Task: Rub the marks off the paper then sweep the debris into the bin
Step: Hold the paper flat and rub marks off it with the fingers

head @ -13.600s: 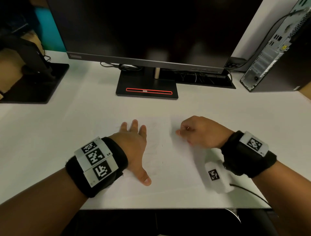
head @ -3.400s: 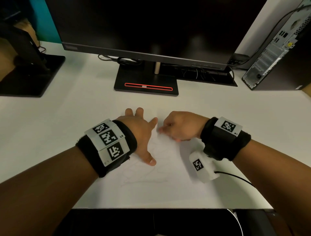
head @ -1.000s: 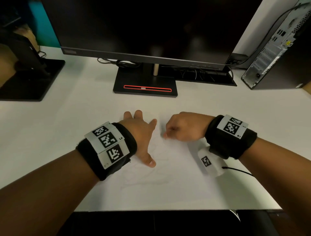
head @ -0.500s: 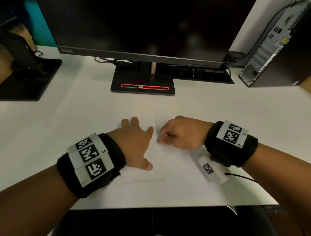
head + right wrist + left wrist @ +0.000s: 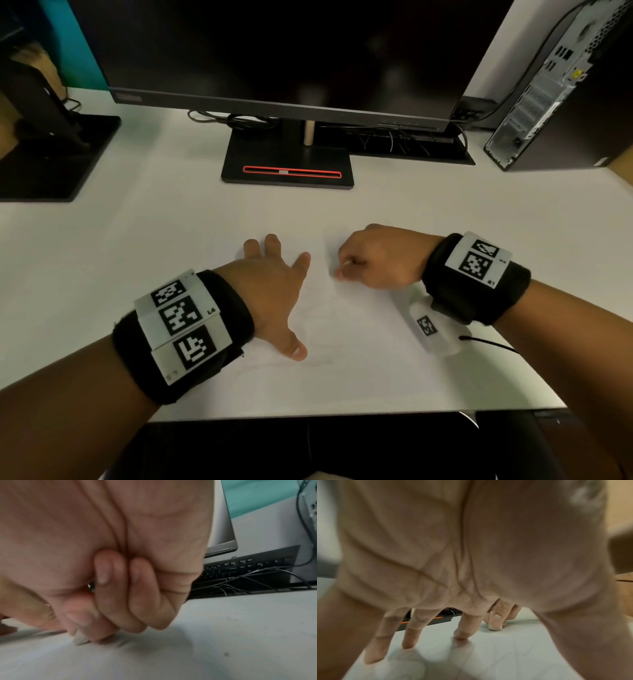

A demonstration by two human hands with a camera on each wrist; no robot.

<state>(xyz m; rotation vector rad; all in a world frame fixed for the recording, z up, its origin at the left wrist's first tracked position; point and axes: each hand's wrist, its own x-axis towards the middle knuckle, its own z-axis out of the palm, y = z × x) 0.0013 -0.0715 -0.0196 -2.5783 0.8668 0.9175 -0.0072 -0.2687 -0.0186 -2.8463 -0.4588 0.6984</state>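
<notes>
A white sheet of paper (image 5: 359,342) with faint pencil marks (image 5: 318,315) lies on the white desk near its front edge. My left hand (image 5: 284,294) presses flat on the sheet's left part, fingers (image 5: 464,632) spread and straight. Just right of its index finger, my right hand (image 5: 342,270) is curled and pinches a small pale eraser (image 5: 79,639), whose tip touches the paper. The left wrist view also catches the eraser (image 5: 494,628) under the right fingertips. No bin is in view.
A black monitor on a stand (image 5: 287,168) rises behind the paper, with a keyboard (image 5: 404,144) and cables under it. A computer tower (image 5: 555,89) stands at the back right, another black stand (image 5: 51,154) at the far left. The desk's front edge (image 5: 342,414) is close.
The right hand came leftward from the sheet's right part to beside the left index finger, and over the last second it shifts slightly with the eraser. The left hand stays flat.
</notes>
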